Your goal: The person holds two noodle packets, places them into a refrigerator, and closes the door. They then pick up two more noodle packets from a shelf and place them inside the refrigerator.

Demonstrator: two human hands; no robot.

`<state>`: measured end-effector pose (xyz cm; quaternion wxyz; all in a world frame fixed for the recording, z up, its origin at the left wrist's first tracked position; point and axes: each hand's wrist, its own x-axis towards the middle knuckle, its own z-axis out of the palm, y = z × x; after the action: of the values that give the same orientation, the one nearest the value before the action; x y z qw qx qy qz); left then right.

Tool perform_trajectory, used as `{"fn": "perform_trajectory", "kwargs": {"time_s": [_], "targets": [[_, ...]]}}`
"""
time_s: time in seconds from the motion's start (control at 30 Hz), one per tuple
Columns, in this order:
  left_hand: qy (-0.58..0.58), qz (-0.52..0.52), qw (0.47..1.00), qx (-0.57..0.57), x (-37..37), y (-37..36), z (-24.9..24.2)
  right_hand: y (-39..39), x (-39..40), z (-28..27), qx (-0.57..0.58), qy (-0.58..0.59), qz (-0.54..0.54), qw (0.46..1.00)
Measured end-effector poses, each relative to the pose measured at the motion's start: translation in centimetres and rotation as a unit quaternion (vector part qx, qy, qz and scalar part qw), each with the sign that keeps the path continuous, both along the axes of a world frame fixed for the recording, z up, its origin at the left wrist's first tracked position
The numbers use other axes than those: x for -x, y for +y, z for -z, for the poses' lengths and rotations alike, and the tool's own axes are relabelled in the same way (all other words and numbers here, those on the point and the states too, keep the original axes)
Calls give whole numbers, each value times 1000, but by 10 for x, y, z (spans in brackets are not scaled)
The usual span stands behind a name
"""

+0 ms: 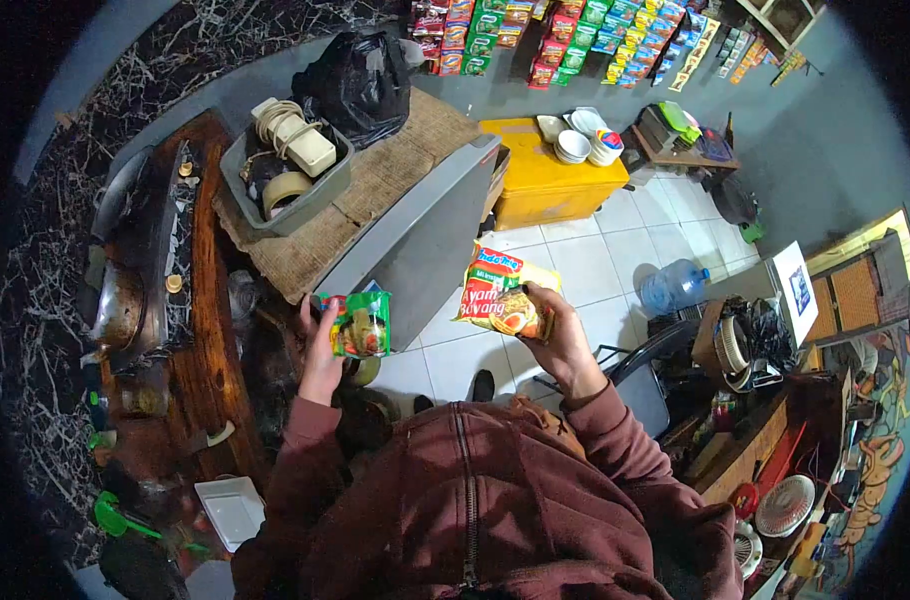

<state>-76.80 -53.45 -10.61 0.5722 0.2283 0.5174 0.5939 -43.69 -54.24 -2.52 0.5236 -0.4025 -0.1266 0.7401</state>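
My left hand (321, 350) grips a small green packet (363, 324) with a food picture on it. My right hand (565, 345) holds a packet of Indomie instant noodles (495, 290), marked "Ayam Bawang", by its right side. Both packets are held up in front of my body, apart from each other, with their printed faces toward me. The fingers behind each packet are partly hidden.
A grey cabinet (415, 230) stands ahead on the left, with a grey bin (340, 185) of cords and tape on its cardboard-covered top. Beyond it is a yellow box (535, 190) bearing bowls. A water jug (672, 287) lies on the tiles; a chair (640, 400) stands right.
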Motion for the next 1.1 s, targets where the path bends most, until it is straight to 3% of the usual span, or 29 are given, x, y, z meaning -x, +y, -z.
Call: {"fn": "perform_trajectory", "kwargs": {"time_s": [0.27,0.53,0.8,1.1], "targets": [[-36,42,998,22,29,3,-1,-23,18,3,17,-18,19,1000],[32,64,997,-10,29,-2,10,-29,27,6,13,-11,38,999],[-32,229,972,38,3,-45,11,-30,27,10,7,-3,53,999],[-93,190,977,15,-6,-23,-11,-34,17,14,7,-11,99,995]]}}
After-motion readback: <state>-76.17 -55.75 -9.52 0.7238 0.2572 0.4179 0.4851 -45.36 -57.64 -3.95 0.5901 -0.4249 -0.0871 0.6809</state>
